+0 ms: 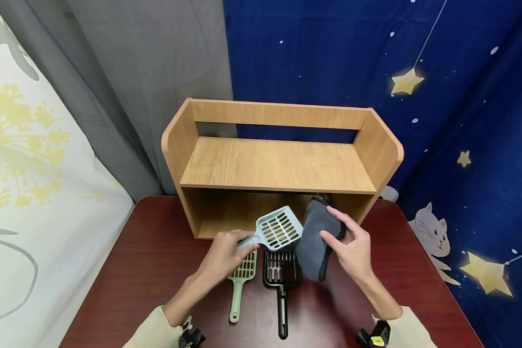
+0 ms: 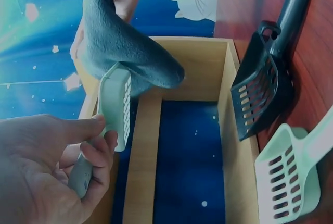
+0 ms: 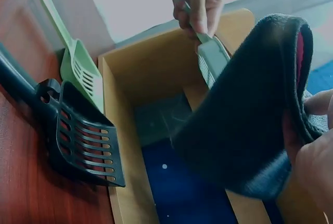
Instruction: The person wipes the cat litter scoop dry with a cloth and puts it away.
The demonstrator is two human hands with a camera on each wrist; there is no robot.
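Note:
My left hand [image 1: 228,251] grips the handle of a light blue litter scoop [image 1: 280,228], its slotted head tilted up over the table in front of the shelf. In my right hand [image 1: 354,246] is a folded dark grey cloth [image 1: 316,237], pinched between thumb and fingers. The cloth meets the right edge of the scoop's head in the left wrist view. Below them a green litter scoop [image 1: 237,292] and a black litter scoop [image 1: 282,309] lie on the table with handles towards me; the raised blue scoop partly hides their heads.
A two-tier wooden shelf [image 1: 278,164] stands at the back of the dark red table [image 1: 156,270]. Grey and blue star-patterned curtains [image 1: 313,58] hang behind it, and a white patterned cloth [image 1: 35,193] hangs along the left.

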